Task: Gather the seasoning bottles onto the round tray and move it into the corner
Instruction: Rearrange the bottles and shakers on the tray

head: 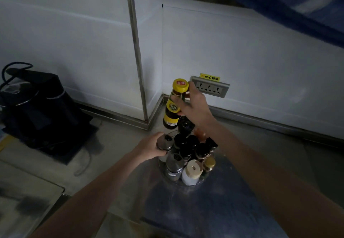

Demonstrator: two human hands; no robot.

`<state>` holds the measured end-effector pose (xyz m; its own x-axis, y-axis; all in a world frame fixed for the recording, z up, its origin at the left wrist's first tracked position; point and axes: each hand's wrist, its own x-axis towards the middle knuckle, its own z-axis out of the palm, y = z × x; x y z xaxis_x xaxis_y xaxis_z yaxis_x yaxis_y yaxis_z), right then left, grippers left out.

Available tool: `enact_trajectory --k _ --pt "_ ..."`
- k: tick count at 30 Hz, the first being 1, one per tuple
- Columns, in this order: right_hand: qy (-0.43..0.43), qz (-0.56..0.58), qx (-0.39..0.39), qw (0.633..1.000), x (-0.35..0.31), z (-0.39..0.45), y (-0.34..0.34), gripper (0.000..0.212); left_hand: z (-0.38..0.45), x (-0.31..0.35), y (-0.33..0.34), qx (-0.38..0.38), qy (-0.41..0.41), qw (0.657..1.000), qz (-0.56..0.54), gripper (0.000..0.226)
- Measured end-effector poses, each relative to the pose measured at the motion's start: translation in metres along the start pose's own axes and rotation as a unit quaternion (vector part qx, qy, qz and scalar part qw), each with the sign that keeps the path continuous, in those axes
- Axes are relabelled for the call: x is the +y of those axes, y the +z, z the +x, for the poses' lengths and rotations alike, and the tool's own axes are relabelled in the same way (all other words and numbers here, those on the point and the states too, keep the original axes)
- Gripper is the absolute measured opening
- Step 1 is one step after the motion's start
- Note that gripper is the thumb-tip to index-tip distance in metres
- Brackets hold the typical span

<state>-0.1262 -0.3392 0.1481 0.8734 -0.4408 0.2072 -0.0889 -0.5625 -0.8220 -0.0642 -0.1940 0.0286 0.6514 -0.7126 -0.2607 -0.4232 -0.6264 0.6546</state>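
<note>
Above the clear round plastic tray (pixel 200 181) crowded with bottles, right hand (pixel 193 105) grips a yellow-capped dark glass sauce bottle (pixel 174 105) aloft; left hand (pixel 150 147) clasps a steel-lidded shaker (pixel 164 141) at the tray's left edge.

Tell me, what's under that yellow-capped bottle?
The yellow-capped bottle, held up by the right hand, hangs over the round tray, above a black-topped bottle. The tray floor there is hidden.

round tray (pixel 202 181) crowded with bottles, bare counter (pixel 119 140) left, kettle (pixel 37 105) beyond
</note>
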Motion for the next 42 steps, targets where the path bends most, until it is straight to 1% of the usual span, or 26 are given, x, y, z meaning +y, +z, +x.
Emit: enact_trajectory --k 3,5,9,15,18,21,23,27,29,33,36,38,42 --pt "-0.006 -0.018 -0.005 1.000 0.003 -0.004 -0.008 0.033 0.011 0.004 -0.001 0.002 -0.001 1.000 0.009 0.069" --pt "-0.005 -0.023 -0.003 1.000 0.005 -0.006 -0.012 0.035 0.018 0.007 -0.002 0.004 -0.005 1.000 0.002 0.067" --pt "-0.005 -0.046 -0.001 0.999 0.009 -0.006 -0.017 0.038 0.027 0.012 -0.004 -0.003 -0.020 1.000 -0.002 0.069" --pt "0.013 -0.040 -0.011 0.999 0.021 -0.010 -0.015 0.035 0.027 0.013 -0.004 -0.009 -0.016 1.000 0.011 0.066" --pt "0.025 -0.024 -0.012 0.999 0.022 -0.012 -0.012 0.036 0.023 0.010 -0.002 -0.024 -0.014 0.999 0.023 0.063" --pt "0.017 -0.016 -0.007 1.000 0.019 -0.012 -0.011 0.036 0.019 0.009 -0.007 -0.037 -0.009 0.999 0.026 0.059" --pt "0.009 -0.010 0.003 1.000 0.017 -0.012 -0.012 0.035 0.019 0.008 -0.016 -0.029 -0.014 0.999 0.009 0.060" --pt "-0.002 0.019 0.032 0.999 0.012 -0.008 -0.015 0.036 0.029 0.007 -0.031 -0.006 -0.027 0.996 -0.080 0.063" --pt "-0.008 0.014 0.034 0.999 0.009 -0.006 -0.018 0.037 0.035 0.011 -0.030 0.005 -0.028 0.995 -0.096 0.061" --pt "-0.021 -0.005 0.054 0.998 0.011 -0.005 -0.021 0.037 0.048 0.023 -0.023 0.007 -0.005 0.996 -0.088 0.059" --pt "-0.019 -0.004 0.059 0.998 0.013 -0.008 -0.022 0.036 0.058 0.029 -0.021 -0.002 0.014 0.999 -0.042 0.057" --pt "-0.016 -0.009 0.059 0.998 0.012 -0.007 -0.024 0.037 0.063 0.031 -0.020 -0.020 0.020 0.999 -0.022 0.056" --pt "-0.012 -0.017 0.062 0.998 0.010 -0.006 -0.027 0.038 0.066 0.029 -0.017 -0.039 0.012 0.999 -0.024 0.056"
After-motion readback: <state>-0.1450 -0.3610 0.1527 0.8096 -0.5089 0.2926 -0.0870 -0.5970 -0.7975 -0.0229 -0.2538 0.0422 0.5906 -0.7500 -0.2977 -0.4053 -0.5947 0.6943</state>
